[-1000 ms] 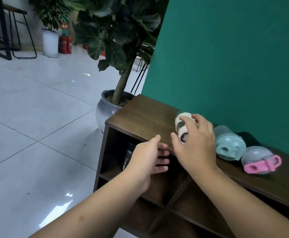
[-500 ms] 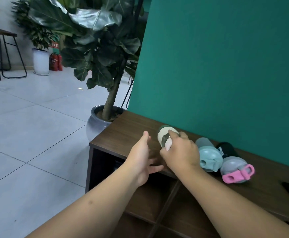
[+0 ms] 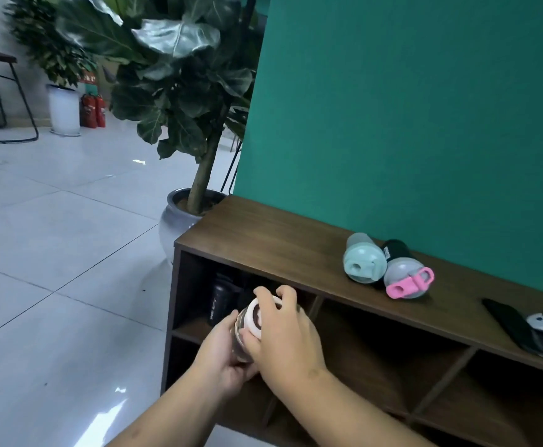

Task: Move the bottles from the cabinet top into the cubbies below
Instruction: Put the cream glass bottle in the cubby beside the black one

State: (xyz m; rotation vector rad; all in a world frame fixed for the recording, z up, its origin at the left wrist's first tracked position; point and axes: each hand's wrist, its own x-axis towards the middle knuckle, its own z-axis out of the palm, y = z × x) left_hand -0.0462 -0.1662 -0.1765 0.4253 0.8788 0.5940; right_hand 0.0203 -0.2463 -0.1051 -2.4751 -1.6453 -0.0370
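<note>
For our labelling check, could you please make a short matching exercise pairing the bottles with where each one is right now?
Things:
1. white-lidded bottle
2. pink-lidded bottle
3. black bottle

Places:
A. inside the upper left cubby
B. lying on the cabinet top
C. held in both hands, in front of the cubbies

Pairs: 1-C, 2-B, 3-A

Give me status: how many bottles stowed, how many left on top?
Done: one dark bottle stands in the top-left cubby. In hand: the white-lidded bottle, gripped by the left hand and right hand in front of that cubby. Left on the cabinet top: the mint-lidded bottle and pink-lidded bottle.
</note>
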